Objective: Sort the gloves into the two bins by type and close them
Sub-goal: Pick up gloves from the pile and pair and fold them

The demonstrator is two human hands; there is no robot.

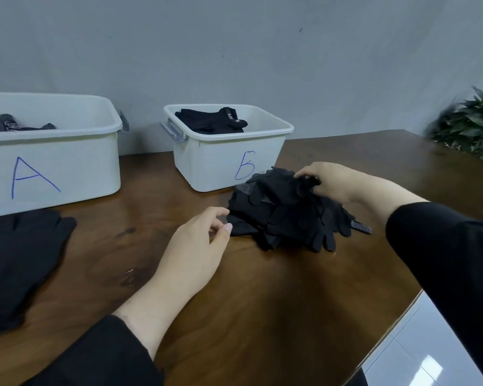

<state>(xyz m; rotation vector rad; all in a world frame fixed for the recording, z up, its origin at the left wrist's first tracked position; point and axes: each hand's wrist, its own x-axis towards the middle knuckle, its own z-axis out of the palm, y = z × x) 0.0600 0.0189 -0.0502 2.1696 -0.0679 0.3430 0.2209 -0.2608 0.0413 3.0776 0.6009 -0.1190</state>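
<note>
A pile of black gloves [287, 215], some with dotted palms, lies on the wooden table [262, 302] in front of white bin B [207, 162]. My right hand [329, 182] pinches a glove at the top of the pile. My left hand [195, 246] hovers at the pile's left edge, fingers curled and apart, holding nothing. Bin B holds black gloves with a label tag [212, 121]. White bin A [76, 162] at the left holds grey patterned gloves [6, 125]. Both bins stand without lids.
Flat black gloves [20, 260] lie on the table in front of bin A. A green plant [471, 129] stands at the far right past the table. The table's right edge drops to a white tiled floor [416, 358]. A grey wall is behind the bins.
</note>
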